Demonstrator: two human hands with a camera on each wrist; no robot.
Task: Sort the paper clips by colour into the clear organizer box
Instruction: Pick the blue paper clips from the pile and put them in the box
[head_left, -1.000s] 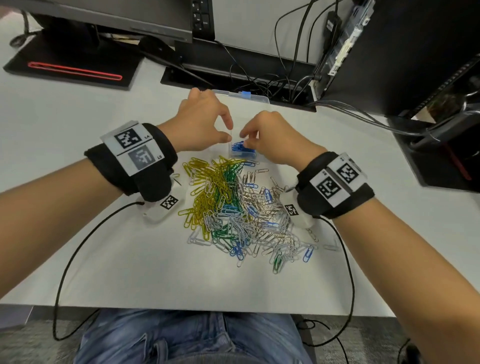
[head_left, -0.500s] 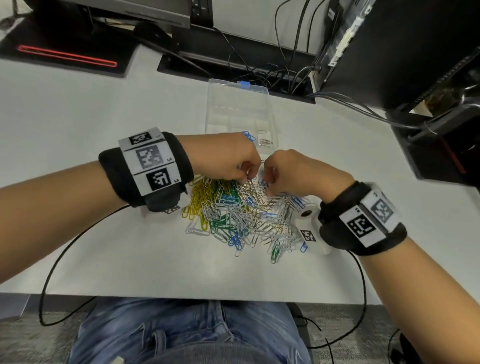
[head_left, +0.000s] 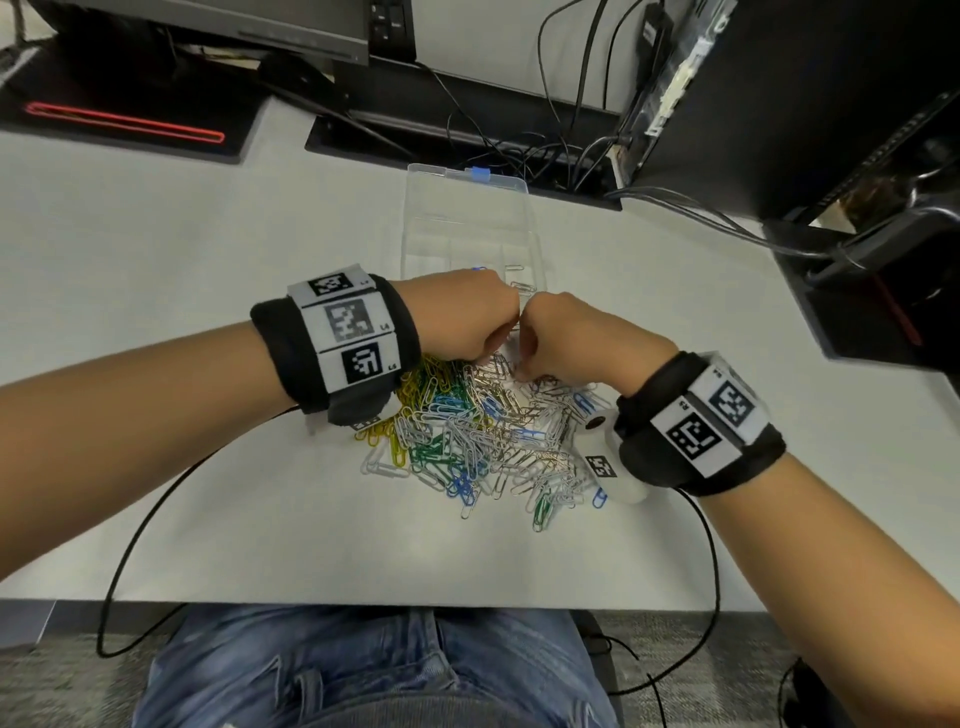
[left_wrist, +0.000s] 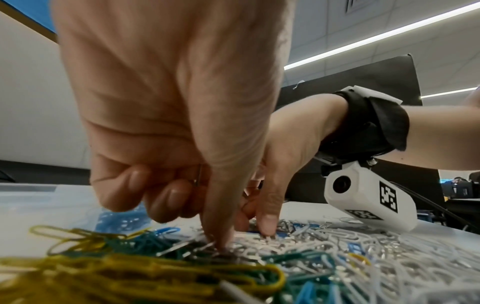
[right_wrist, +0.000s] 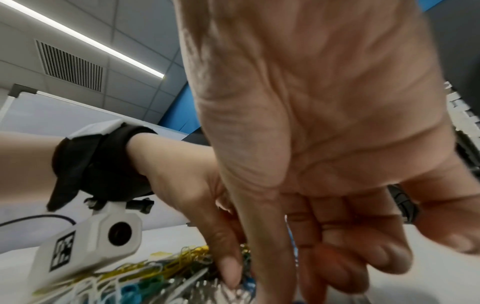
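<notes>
Both hands work the paper clip pile (head_left: 467, 431) on the worktop (head_left: 208, 249): left hand (head_left: 462, 317) and right hand (head_left: 571, 338) fingers curled, thumbs pressing down; actual pinch indeterminable. Organizer box (head_left: 467, 218) beyond.

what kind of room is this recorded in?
Most likely an office or lab workstation: a white desk with a monitor base and tangled cables at its back edge, and a grid ceiling with strip lights overhead.
</notes>
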